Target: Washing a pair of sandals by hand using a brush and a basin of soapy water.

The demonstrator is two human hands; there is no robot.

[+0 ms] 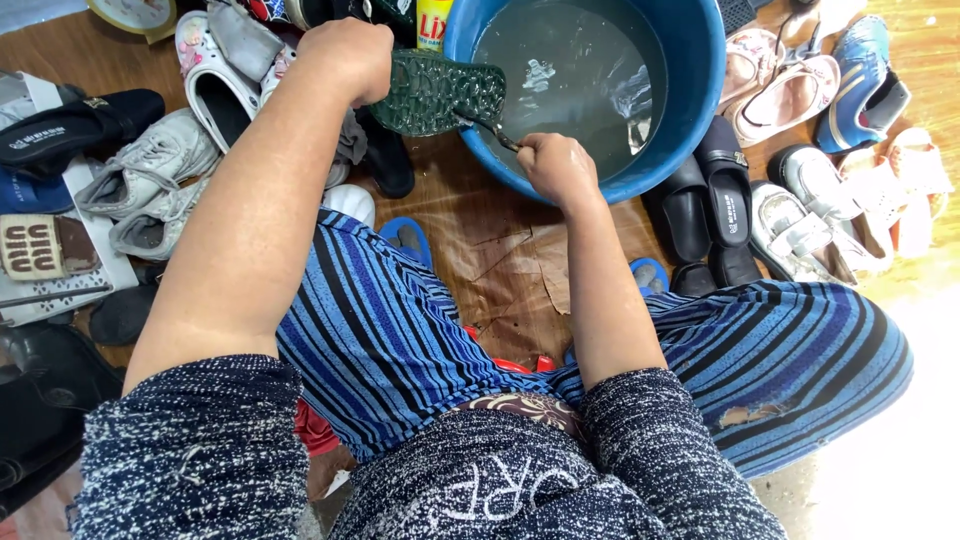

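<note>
My left hand (345, 55) grips the green shoe sole (435, 92) over the blue basin (690, 100) rim, long axis pointing right toward my right hand (557, 165), closed around a brush (490, 130).

a brown wooden floor (505, 255), worn and peeling in the middle, with shoes piled on both sides: white sneakers (150, 175) at left, black slippers (705, 205) at right. bright light washes out the lower right corner.
</note>
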